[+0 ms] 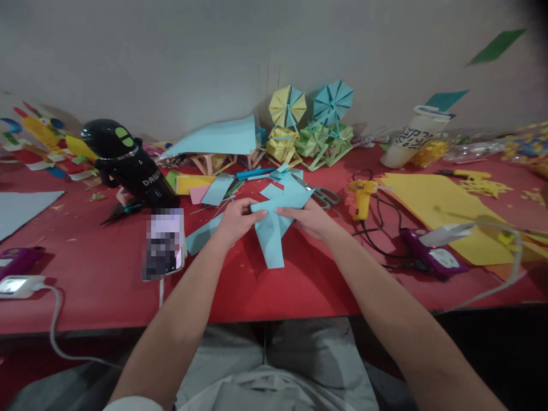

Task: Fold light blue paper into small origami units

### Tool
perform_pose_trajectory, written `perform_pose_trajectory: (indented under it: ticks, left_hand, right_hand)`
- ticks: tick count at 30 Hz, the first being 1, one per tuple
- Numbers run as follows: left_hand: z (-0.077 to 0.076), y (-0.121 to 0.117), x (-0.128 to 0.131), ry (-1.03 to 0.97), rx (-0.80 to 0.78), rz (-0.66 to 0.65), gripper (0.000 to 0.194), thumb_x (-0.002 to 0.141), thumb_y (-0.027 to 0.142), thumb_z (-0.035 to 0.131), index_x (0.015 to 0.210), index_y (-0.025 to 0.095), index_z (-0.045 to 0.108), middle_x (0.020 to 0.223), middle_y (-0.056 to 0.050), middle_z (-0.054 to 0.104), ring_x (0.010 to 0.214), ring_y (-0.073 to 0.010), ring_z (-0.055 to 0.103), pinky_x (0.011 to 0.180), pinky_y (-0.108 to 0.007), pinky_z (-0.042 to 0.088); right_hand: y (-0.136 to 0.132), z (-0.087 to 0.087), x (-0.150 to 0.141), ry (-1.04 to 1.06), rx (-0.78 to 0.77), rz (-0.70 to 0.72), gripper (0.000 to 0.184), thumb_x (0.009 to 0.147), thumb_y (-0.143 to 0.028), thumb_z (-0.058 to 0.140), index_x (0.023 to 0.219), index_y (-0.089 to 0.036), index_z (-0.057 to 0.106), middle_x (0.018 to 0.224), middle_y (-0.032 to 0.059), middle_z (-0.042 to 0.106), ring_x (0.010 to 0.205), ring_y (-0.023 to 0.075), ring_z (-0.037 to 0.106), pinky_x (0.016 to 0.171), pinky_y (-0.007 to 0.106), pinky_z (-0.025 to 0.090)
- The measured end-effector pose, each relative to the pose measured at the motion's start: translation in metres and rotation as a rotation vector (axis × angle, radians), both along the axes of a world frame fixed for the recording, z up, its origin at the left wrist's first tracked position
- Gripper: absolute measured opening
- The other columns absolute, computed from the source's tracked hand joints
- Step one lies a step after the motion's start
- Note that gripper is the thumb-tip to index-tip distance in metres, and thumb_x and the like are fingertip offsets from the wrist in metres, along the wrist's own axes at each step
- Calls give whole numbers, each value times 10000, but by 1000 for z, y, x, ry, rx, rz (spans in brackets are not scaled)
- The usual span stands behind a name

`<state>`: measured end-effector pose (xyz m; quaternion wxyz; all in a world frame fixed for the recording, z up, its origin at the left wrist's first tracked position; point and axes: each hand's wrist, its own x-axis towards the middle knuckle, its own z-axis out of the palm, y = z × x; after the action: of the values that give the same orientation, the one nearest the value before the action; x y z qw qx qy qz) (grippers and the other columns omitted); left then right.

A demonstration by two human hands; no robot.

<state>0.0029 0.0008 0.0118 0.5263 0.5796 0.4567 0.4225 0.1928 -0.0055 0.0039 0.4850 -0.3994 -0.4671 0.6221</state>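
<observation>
A folded piece of light blue paper [271, 237] is held above the red table, with flaps pointing down and out to the right. My left hand [240, 221] pinches its left side, thumb on the front face. On the other side my right hand [306, 217] grips the same paper with its thumb pressed near the middle; its fingers are partly hidden behind the paper. Just beyond are more blue paper pieces [293, 181], and a pair of scissors [326, 197] lies beside them. A blue strip [202, 235] rests left of my left hand.
A phone [165, 242] and a black bottle [137, 165] stand left. To the right are a yellow glue gun [363, 197], a purple power strip [434, 254] with cords, and yellow paper sheets [428, 200]. Folded paper models [314, 137] and a white cup [413, 137] line the wall.
</observation>
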Motion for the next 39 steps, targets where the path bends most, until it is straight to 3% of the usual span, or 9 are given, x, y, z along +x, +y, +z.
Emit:
perform_pose_trajectory:
  ticks: [14, 22, 39]
  left_hand:
    - [5, -4, 1, 14, 7, 5, 303, 627, 403, 813, 753, 171, 664, 694, -7, 651, 648, -141, 572, 625, -275, 455]
    - [9, -6, 0, 51, 187, 28, 243, 700, 394, 767, 770, 181, 672, 725, -11, 671, 680, -153, 598, 648, -278, 488]
    - [16, -10, -2, 9, 248, 0, 236, 707, 375, 766, 796, 177, 672, 742, -18, 697, 672, -150, 622, 617, -258, 485]
  right_hand:
    - [1, 0, -2, -64, 143, -9, 411, 654, -361, 830, 1014, -220, 690, 1091, 58, 728, 1002, 237, 667, 930, 423, 516]
    - [-2, 5, -1, -224, 328, -106, 264, 699, -416, 791, 858, -229, 691, 927, 36, 718, 875, 226, 650, 862, 412, 525]
    - [-9, 16, 4, -418, 581, -79, 190, 791, -415, 712, 716, -240, 704, 787, 12, 708, 763, 202, 644, 799, 378, 525]
